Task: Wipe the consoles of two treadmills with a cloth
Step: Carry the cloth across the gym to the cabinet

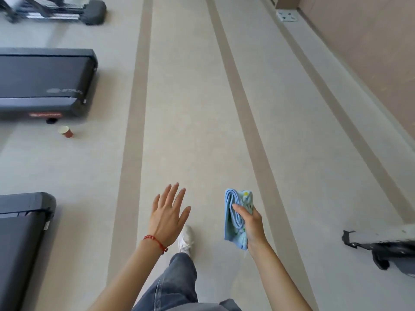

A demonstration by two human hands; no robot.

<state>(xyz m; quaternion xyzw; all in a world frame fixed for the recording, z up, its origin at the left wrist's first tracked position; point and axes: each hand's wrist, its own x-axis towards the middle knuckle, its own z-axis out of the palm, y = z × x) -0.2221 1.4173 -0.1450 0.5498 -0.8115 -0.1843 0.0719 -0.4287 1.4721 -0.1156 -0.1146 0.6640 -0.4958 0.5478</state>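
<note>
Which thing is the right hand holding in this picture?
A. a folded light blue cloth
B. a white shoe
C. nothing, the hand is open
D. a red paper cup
A: the right hand has its fingers closed around a folded light blue cloth, while the left hand is open and empty.

Paper cup point(65, 132): red, on its side, left of frame.
Floor point(190, 108): pale, with darker stripes running up the frame.
Wall socket point(288, 15): white, upper right.
Dark equipment point(381, 250): right edge, blurred.
</note>
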